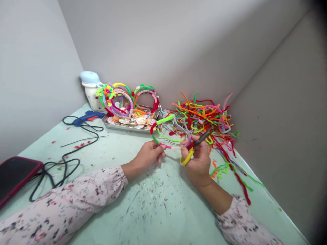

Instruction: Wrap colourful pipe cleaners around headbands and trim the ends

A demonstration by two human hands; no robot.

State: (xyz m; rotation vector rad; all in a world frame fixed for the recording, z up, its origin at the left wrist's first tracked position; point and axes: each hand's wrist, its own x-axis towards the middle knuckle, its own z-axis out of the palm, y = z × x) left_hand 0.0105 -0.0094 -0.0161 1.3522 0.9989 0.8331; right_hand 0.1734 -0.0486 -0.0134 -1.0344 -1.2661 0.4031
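A curved hoop (165, 119) wrapped in green, red, pink, cream and purple pipe cleaner is held up over the table's middle. My left hand (147, 156) pinches its lower pink-green stretch between thumb and fingers. On the right, my right hand (198, 168) is closed round scissors (187, 158) with yellow handles, their dark blades pointing up and right. Its thumb and fingertips also grip the hoop near the cream and purple part. A heap of loose pipe cleaners (199, 114) lies just beyond that hand, with grey wire hoops (182, 124) beside it.
A metal tray (127, 127) of shells bears several finished colourful hoops (125, 97). Left of it are a white cup with a blue lid (91, 90) and a blue glue gun (88, 116), its black cord (66, 160) looping toward a red-cased phone (17, 173). Walls enclose the table.
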